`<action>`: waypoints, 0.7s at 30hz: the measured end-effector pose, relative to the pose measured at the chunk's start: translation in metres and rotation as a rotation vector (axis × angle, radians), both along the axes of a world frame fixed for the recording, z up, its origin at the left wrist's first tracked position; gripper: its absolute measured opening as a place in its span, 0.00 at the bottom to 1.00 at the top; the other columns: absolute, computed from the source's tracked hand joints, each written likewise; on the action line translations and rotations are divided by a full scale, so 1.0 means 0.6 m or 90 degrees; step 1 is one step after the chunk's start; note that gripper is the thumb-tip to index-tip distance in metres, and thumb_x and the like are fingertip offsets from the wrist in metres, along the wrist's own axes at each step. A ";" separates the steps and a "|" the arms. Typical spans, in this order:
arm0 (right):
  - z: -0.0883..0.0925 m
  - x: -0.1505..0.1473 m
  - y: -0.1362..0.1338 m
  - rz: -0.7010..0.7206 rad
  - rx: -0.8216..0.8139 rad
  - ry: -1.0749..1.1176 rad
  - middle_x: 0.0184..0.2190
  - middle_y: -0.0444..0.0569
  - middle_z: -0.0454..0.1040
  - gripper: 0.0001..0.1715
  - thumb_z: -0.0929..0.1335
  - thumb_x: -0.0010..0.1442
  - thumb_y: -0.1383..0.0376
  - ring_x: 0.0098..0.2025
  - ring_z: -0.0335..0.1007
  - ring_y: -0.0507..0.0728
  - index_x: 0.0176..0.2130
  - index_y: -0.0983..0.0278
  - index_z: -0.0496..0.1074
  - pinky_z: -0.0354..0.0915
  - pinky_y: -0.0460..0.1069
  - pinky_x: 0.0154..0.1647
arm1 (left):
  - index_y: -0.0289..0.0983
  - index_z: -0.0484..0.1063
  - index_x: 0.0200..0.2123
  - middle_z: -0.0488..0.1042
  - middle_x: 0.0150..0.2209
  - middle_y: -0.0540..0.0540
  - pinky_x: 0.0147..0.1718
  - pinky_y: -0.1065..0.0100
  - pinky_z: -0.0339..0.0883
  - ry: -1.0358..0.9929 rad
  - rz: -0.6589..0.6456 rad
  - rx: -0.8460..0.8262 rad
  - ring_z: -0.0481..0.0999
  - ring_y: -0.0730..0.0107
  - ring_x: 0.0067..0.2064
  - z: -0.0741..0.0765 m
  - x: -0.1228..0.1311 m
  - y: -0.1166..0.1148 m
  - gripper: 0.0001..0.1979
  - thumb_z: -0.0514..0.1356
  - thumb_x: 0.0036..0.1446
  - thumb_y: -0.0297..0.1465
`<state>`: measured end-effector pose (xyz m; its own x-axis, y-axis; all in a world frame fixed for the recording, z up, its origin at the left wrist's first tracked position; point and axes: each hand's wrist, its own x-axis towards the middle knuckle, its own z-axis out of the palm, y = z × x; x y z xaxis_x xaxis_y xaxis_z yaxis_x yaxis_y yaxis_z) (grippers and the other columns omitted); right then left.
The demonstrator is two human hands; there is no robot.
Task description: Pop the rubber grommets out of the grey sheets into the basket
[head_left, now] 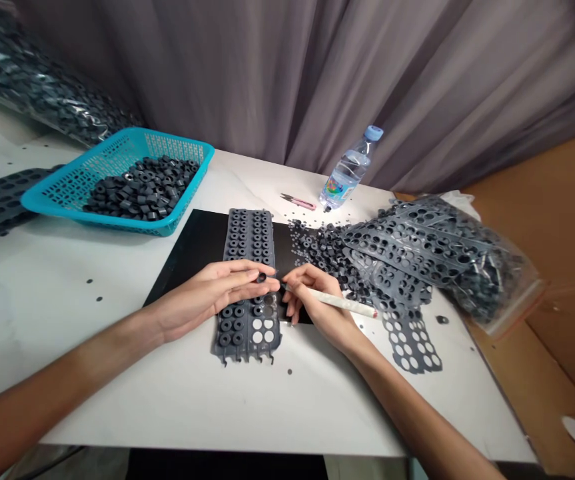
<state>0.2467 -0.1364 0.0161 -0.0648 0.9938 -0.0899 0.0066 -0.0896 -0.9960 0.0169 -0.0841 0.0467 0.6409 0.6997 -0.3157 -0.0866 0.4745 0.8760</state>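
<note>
A grey rubber sheet (pixel 248 247) studded with small rings lies lengthwise on a black mat (pixel 192 253) in front of me. Several holes near its front end are empty. My left hand (pixel 207 297) rests across the sheet, its fingertips pinching a small dark ring (pixel 262 277). My right hand (pixel 312 300) sits beside the sheet's right edge, closed round a white pen-like tool (pixel 337 303) whose tip points at that ring.
A blue basket (pixel 117 150) holding loose rings stands at the back left. Loose rings (pixel 317 247), emptied sheets (pixel 410 333) and a clear bag of sheets (pixel 467 267) lie on the right. A water bottle (pixel 350 170) and small snips (pixel 297 201) are behind. A grey curtain hangs beyond the table.
</note>
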 end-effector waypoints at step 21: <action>0.008 0.000 -0.006 0.032 -0.012 -0.055 0.29 0.43 0.74 0.10 0.68 0.70 0.58 0.22 0.72 0.51 0.40 0.62 0.70 0.70 0.45 0.22 | 0.33 0.80 0.51 0.80 0.57 0.36 0.67 0.58 0.68 0.017 0.039 -0.044 0.76 0.54 0.64 0.000 0.005 -0.004 0.13 0.62 0.68 0.33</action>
<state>0.2464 -0.1399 0.0208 -0.1059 0.9875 -0.1166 0.0973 -0.1064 -0.9896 0.0198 -0.0862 0.0468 0.5881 0.7133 -0.3812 -0.0939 0.5284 0.8438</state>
